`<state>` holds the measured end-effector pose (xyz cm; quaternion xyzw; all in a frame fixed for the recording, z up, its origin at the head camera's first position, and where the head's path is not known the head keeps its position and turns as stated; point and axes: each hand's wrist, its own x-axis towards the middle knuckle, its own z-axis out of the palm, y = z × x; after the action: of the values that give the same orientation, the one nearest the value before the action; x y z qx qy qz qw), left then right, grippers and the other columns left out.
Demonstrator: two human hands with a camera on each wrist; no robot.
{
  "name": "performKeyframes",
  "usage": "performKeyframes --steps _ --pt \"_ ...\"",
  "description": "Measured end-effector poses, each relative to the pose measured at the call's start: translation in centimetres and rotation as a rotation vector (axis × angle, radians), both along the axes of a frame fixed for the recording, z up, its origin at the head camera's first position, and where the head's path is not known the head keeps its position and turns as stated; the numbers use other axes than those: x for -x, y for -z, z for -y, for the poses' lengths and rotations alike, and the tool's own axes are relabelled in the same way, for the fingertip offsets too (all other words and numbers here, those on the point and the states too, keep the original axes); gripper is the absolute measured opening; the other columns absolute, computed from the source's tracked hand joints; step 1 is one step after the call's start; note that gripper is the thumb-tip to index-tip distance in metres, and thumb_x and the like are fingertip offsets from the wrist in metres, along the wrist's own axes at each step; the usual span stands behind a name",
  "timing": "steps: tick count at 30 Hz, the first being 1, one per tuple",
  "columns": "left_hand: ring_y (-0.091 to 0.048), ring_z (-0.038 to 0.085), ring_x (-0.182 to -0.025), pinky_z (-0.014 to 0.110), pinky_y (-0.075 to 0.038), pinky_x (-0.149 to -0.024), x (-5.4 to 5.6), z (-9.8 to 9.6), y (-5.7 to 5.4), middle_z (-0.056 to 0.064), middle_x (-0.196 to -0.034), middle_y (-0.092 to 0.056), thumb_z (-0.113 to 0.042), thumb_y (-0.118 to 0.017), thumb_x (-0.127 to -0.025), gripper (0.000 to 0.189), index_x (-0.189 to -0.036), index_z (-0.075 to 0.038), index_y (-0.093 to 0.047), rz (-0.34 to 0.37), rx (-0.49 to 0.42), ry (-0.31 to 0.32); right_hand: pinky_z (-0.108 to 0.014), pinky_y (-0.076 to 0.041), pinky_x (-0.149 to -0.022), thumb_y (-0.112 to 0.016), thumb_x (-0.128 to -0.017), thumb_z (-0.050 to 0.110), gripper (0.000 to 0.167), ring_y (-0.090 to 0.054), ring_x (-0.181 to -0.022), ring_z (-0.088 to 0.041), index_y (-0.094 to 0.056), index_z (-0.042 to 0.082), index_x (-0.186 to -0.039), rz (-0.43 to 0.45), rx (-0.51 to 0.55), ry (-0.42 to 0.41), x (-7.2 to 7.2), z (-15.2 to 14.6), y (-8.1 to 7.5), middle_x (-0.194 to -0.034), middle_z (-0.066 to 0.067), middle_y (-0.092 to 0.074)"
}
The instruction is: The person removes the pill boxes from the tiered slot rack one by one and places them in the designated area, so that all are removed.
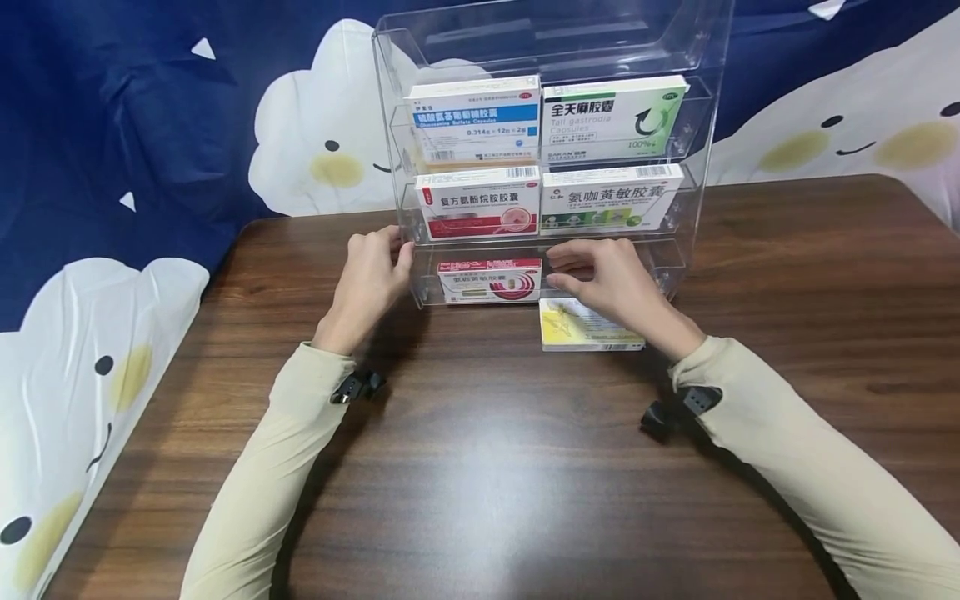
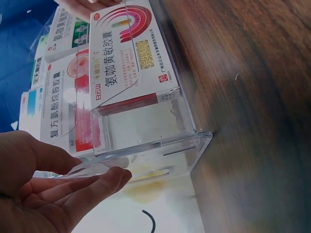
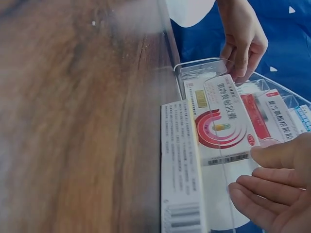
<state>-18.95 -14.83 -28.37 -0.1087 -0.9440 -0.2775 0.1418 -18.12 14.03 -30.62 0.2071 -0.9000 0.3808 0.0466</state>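
Observation:
A clear acrylic display rack stands on the table with medicine boxes on its tiers. My left hand grips the rack's left side panel, its thumb and fingers on either side of the edge in the left wrist view. On the bottom tier sits a red-and-white medicine box. My right hand is at that box's right end, fingers extended and slightly bent. In the right wrist view the thumb is close to the box's corner; contact is unclear. A yellow-and-white medicine box lies in front of the rack, below my right hand.
The middle tier holds a red-banded box and a green-and-white box. Above them are a blue-and-white box and a Tall Gastrodia capsule box. A blue cloud-patterned cloth hangs behind the brown wooden table.

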Motion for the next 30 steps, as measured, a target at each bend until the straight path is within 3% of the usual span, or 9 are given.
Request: performKeyframes --steps 10,16,30 --pt "-0.064 0.03 -0.079 0.041 -0.05 -0.073 -0.1 0.3 0.2 0.021 -0.092 -0.071 -0.005 -0.053 -0.092 0.023 -0.101 0.009 -0.068 -0.032 0.007 -0.002 -0.037 -0.053 -0.079 -0.074 -0.084 0.013 0.028 -0.07 -0.088 -0.027 -0.07 -0.001 -0.108 0.064 -0.01 0.008 1.0 1.0 1.2 -0.099 -0.015 -0.072" --pt "-0.064 0.033 -0.077 0.043 -0.05 -0.073 -0.1 0.1 0.4 0.021 -0.088 -0.071 -0.005 -0.054 -0.091 0.021 -0.099 0.009 -0.068 -0.048 0.026 -0.002 -0.035 -0.054 -0.078 -0.075 -0.083 0.012 0.028 -0.07 -0.085 -0.027 -0.069 -0.001 -0.107 0.096 0.052 0.019 1.2 1.3 1.7 -0.096 -0.016 -0.072" --pt "-0.061 0.037 -0.08 0.044 -0.049 -0.077 0.0 -0.1 0.1 0.023 -0.09 -0.07 -0.006 -0.053 -0.092 0.022 -0.101 0.01 -0.067 -0.042 0.037 -0.01 -0.024 -0.053 -0.074 -0.075 -0.084 0.011 0.018 -0.07 -0.083 -0.023 -0.07 0.0 -0.097 0.067 0.132 0.008 1.2 0.8 2.3 -0.091 -0.013 -0.073"
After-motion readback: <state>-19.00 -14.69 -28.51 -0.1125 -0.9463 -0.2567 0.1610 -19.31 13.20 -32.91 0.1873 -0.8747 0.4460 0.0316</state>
